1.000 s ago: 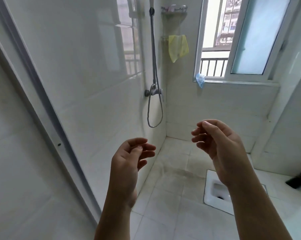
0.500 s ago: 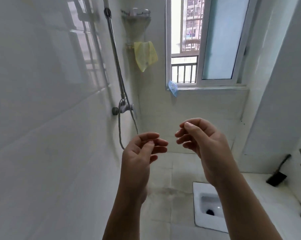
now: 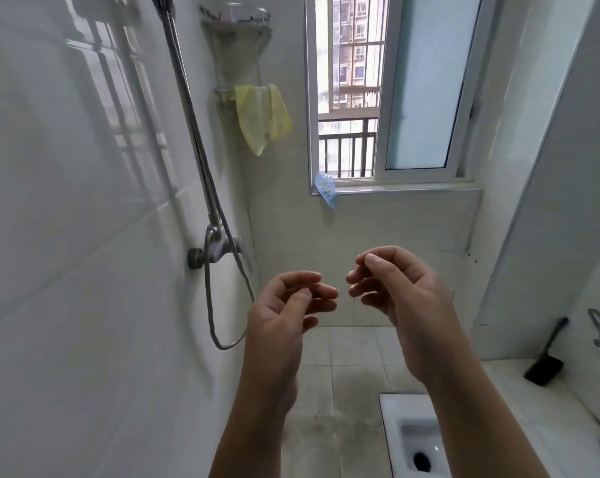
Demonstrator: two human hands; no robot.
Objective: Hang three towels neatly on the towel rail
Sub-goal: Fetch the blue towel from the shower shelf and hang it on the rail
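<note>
A pale yellow towel (image 3: 262,119) hangs from the corner rack (image 3: 236,26), its long axis vertical, one corner pointing down. Left hand (image 3: 281,326) and right hand (image 3: 405,305) hover loosely curled, holding nothing.

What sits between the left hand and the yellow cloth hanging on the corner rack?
Nothing: in the head view only bare white tile separates left hand from yellow cloth.

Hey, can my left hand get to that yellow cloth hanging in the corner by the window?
Probably yes. The left hand holds nothing, and the yellow cloth hangs higher up with only open air between; the shower hose runs further left, off that path. A step closer may be needed.
</note>
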